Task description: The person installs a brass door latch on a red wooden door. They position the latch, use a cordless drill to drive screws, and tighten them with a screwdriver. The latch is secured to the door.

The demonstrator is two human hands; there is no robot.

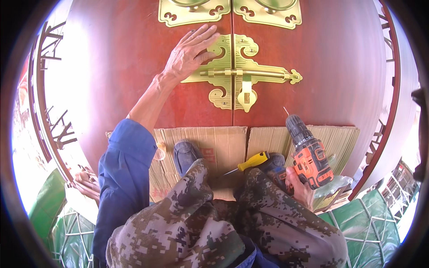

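Observation:
My left hand point(190, 53) lies flat with fingers stretched out, over the upper left edge of a brass latch plate point(221, 96) on a dark red wooden surface. The plate comes in two scrolled halves, one each side of a seam, with a sliding bolt point(263, 75) across them and a hanging hasp point(246, 96) on the right half. My right hand point(300, 187) is wrapped round the grip of an orange and black cordless drill point(310, 163). Its thin bit points up toward the red surface, apart from it. A yellow-handled screwdriver point(254, 161) rests by my right shoe.
Two brass plates with ring handles point(194, 11) sit above the latch. Flattened cardboard point(201, 138) lies under my shoes, with a small clear cup point(160, 152) at its left. Clear plastic wrap point(333, 185) is beside the drill. Green wrapped bundles point(364, 221) stand at both lower sides.

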